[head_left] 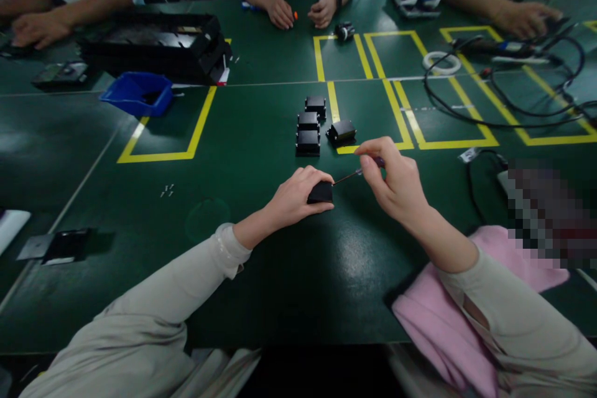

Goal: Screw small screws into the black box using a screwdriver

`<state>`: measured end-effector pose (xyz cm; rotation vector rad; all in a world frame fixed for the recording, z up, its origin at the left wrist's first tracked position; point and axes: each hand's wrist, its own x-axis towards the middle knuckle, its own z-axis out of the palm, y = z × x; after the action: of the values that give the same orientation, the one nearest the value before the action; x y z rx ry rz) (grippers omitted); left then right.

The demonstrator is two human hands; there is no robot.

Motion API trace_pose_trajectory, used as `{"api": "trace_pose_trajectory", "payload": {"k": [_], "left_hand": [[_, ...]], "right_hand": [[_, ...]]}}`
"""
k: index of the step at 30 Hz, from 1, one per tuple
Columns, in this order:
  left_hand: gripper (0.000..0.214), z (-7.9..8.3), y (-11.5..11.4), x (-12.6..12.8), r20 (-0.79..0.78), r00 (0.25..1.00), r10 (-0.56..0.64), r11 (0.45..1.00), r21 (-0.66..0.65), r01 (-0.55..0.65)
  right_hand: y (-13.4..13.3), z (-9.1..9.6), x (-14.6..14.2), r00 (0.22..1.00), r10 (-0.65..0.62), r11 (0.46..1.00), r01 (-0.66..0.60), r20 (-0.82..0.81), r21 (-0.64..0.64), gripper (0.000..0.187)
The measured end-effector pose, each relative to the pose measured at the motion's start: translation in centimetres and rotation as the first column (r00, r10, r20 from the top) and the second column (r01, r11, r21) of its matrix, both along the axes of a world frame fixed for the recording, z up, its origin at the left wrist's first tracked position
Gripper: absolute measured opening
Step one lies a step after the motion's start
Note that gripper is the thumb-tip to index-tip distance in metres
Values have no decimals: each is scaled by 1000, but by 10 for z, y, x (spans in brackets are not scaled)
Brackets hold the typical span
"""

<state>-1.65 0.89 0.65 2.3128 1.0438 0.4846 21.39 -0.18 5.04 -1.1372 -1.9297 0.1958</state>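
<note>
My left hand (298, 196) is closed over a small black block (321, 193) and presses it onto the green table (261, 273). My right hand (394, 180) pinches a thin screwdriver (354, 174) whose tip touches the block's right side. Three more black blocks (308, 127) sit in a column just beyond my hands, and a fourth, tilted block (342, 132) lies to their right on a yellow line.
A blue bin (135, 93) and a large black tray (153, 43) stand at the back left. Black cables (504, 106) and a white tape ring (441, 62) lie at the back right. Other people's hands (303, 12) rest along the far edge. A pink cloth (466, 317) lies under my right forearm.
</note>
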Motion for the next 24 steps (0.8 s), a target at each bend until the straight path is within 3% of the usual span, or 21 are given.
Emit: {"api": "trace_pose_trajectory", "payload": {"k": [24], "left_hand": [[42,0,0,0,0,1000,1,1000,2,-1]], "right_hand": [[-3,3,1,996,6,1000,-8,86,24,18]]}}
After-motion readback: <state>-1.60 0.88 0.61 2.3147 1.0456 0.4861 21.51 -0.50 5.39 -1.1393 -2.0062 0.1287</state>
